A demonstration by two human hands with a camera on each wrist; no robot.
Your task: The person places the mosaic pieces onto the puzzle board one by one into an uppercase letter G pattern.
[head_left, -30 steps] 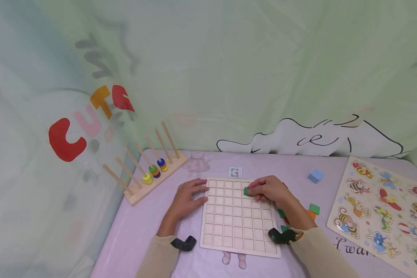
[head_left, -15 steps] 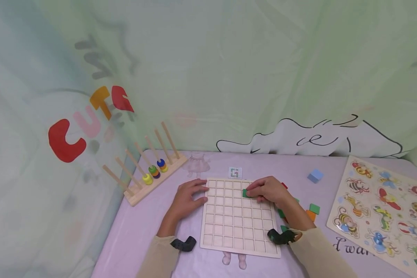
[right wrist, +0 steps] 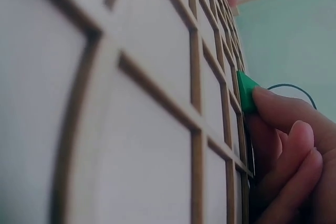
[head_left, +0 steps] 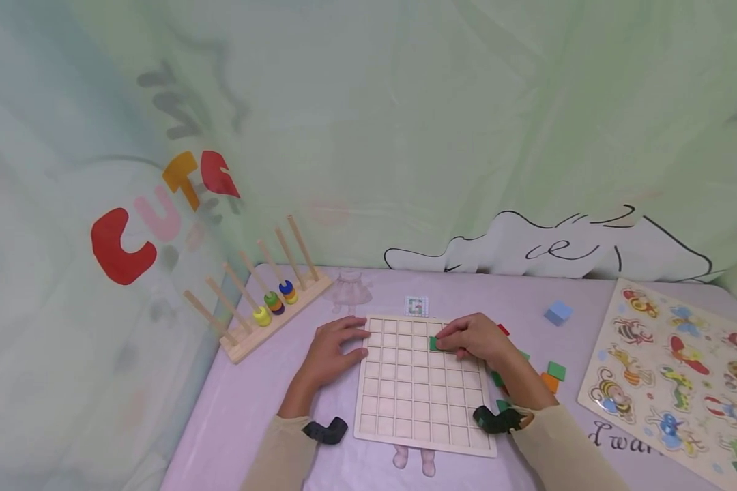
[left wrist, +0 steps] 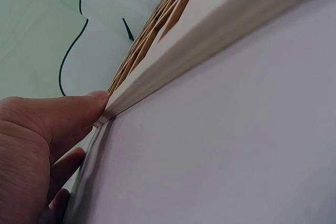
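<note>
A wooden grid board (head_left: 403, 391) with square cells lies flat in the middle of the table. My right hand (head_left: 474, 336) pinches a small green square tile (head_left: 433, 344) between thumb and fingers, low over the board's upper part, right of centre. In the right wrist view the green tile (right wrist: 245, 93) stands tilted against the grid lines. My left hand (head_left: 329, 350) rests along the board's upper left edge, its fingers spread and fairly straight. In the left wrist view the thumb touches the board's side (left wrist: 173, 66).
Loose green, orange and red tiles (head_left: 555, 371) lie right of the board, partly behind the right forearm. A blue block (head_left: 557, 313) and an insect picture puzzle (head_left: 654, 361) are farther right. A small pattern card (head_left: 416, 306) lies behind the board. At left stands a peg rack (head_left: 301, 300) with coloured rings.
The right hand has moved the green tile slightly toward the person and a little left over the board. The left hand has stayed at the board's edge.
</note>
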